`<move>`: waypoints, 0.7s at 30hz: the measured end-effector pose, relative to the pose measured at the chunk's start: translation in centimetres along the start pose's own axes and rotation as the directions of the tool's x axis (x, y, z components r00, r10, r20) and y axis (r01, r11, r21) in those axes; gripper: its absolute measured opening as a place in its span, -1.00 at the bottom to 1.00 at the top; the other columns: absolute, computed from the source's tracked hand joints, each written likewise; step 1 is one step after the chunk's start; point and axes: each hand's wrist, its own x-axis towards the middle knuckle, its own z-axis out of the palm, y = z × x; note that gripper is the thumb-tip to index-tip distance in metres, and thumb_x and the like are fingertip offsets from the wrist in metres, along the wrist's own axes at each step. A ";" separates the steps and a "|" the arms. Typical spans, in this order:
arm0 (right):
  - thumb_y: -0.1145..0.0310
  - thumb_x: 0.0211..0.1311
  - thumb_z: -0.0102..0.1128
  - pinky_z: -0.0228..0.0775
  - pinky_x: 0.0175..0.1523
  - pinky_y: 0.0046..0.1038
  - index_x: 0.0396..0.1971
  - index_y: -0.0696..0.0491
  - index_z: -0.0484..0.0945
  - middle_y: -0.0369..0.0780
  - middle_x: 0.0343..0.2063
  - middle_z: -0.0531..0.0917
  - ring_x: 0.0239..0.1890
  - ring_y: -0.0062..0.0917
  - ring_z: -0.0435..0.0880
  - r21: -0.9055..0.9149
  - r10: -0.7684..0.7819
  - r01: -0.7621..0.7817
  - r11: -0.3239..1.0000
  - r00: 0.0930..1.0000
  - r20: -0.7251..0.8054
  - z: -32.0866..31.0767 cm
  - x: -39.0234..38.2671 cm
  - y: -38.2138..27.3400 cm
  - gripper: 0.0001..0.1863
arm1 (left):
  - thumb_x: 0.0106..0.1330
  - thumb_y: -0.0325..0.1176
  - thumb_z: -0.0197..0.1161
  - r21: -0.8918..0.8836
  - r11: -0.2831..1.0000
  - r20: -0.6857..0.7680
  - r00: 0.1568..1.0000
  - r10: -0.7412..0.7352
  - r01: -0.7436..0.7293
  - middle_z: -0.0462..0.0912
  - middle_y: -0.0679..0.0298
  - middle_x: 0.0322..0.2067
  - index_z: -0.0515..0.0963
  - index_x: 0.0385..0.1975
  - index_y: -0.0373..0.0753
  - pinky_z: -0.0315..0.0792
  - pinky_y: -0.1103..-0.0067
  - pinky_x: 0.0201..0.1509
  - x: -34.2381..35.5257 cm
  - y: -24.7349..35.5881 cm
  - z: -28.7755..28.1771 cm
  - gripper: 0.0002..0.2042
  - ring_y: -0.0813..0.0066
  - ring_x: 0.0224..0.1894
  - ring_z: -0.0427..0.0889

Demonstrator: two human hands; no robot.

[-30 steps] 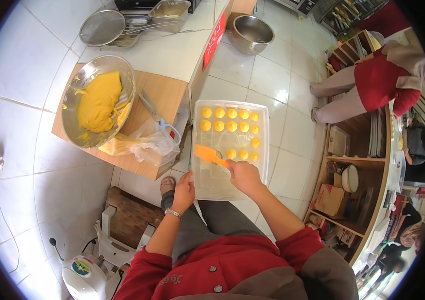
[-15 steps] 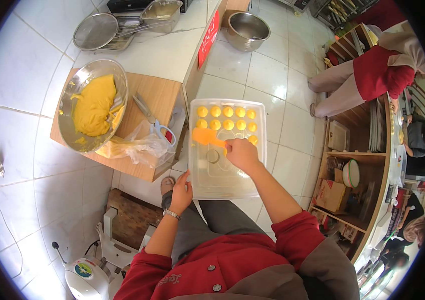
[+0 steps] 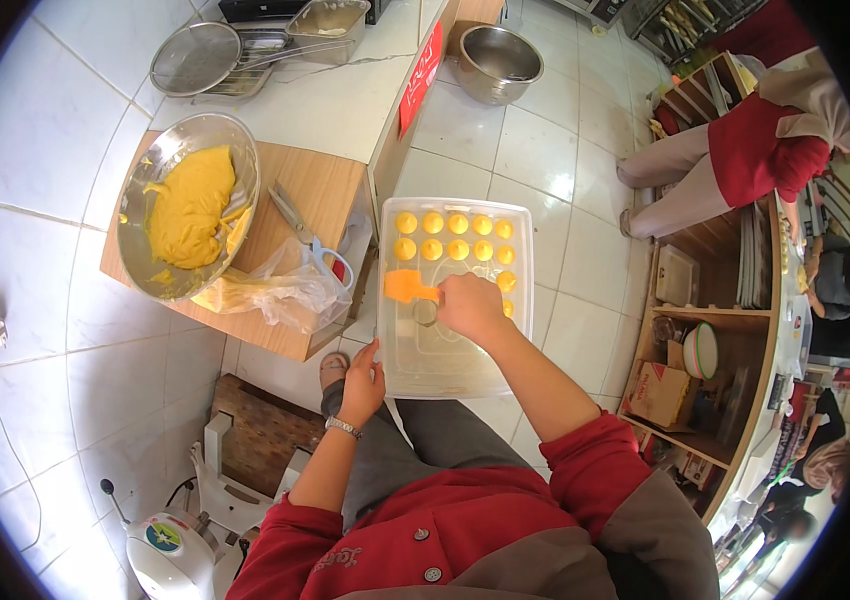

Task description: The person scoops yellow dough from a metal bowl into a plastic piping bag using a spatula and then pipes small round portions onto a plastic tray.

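Observation:
My right hand (image 3: 472, 306) is closed round the handle of an orange spatula (image 3: 406, 286), its blade over the left side of a shallow translucent plastic tub (image 3: 445, 375). Small round yellow dollops (image 3: 457, 250) line the tub's far part in rows, and a few more run down its right side. My hand and forearm cover part of the tub's middle. My left hand (image 3: 363, 386) is at the tub's near left edge with fingers extended, gripping nothing; whether it touches the rim I cannot tell.
On the wooden surface at left stand a metal bowl (image 3: 125, 235) of yellow dough (image 3: 192, 210), scissors (image 3: 307, 240) and a plastic bag (image 3: 280, 295). A steel bowl (image 3: 497, 65) sits beyond the tub. Shelves (image 3: 715, 310) and another person (image 3: 745, 150) are at right; a white machine (image 3: 170, 550) stands lower left.
My right hand has shifted slightly left with the spatula, whose blade is now a little lower over the tub. More of the right-hand dollops show. My left hand stays about where it was.

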 end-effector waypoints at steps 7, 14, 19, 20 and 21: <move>0.35 -0.12 0.15 0.43 -0.35 -0.27 -0.52 0.08 0.59 -0.08 -0.54 0.60 -0.47 -0.21 0.60 0.036 -0.025 0.033 0.999 0.983 -0.184 -0.8 -1.2 1.7 -0.85 | 0.13 -0.61 0.00 -0.043 0.999 -0.031 0.999 0.024 -0.026 0.42 -0.11 -0.05 0.28 0.09 -0.37 0.40 0.43 -0.08 -0.2 -2.0 0.6 -0.56 0.07 -0.20 0.51; 0.43 -0.10 0.07 0.43 -0.37 -0.29 -0.54 0.09 0.59 -0.08 -0.55 0.59 -0.47 -0.24 0.60 0.051 -0.057 0.063 0.997 0.991 -0.119 -1.5 0.5 0.9 -0.87 | 0.14 -0.60 0.00 -0.037 0.999 -0.010 1.000 -0.013 0.013 0.41 -0.10 -0.04 0.27 0.10 -0.37 0.41 0.43 -0.09 -0.2 -1.1 0.1 -0.55 0.06 -0.19 0.51; 0.42 -0.10 0.06 0.41 -0.37 -0.31 -0.54 0.08 0.60 -0.12 -0.57 0.60 -0.46 -0.27 0.59 -0.049 -0.023 0.019 0.999 0.996 -0.091 -1.8 1.9 0.8 -0.86 | 0.13 -0.61 -0.01 -0.002 1.000 0.023 1.000 0.001 -0.001 0.41 -0.10 -0.03 0.28 0.09 -0.37 0.41 0.44 -0.10 0.1 -0.2 0.3 -0.56 0.05 -0.18 0.50; 0.41 -0.09 0.04 0.40 -0.36 -0.33 -0.52 0.04 0.63 -0.14 -0.59 0.60 -0.47 -0.29 0.58 -0.077 0.025 -0.030 0.997 0.998 -0.063 -2.1 1.7 0.8 -0.83 | 0.13 -0.62 -0.01 -0.030 0.999 0.034 0.999 -0.025 0.026 0.41 -0.11 -0.03 0.29 0.08 -0.38 0.41 0.44 -0.10 0.2 0.0 0.5 -0.56 0.04 -0.16 0.50; 0.41 -0.09 0.04 0.40 -0.36 -0.33 -0.52 0.04 0.63 -0.14 -0.59 0.60 -0.47 -0.29 0.58 -0.078 0.013 -0.018 0.997 0.998 -0.061 -2.5 1.4 0.7 -0.83 | 0.13 -0.62 -0.01 -0.027 0.999 0.024 0.999 -0.030 0.031 0.41 -0.11 -0.03 0.29 0.08 -0.38 0.41 0.44 -0.10 0.2 -0.7 0.6 -0.56 0.04 -0.16 0.50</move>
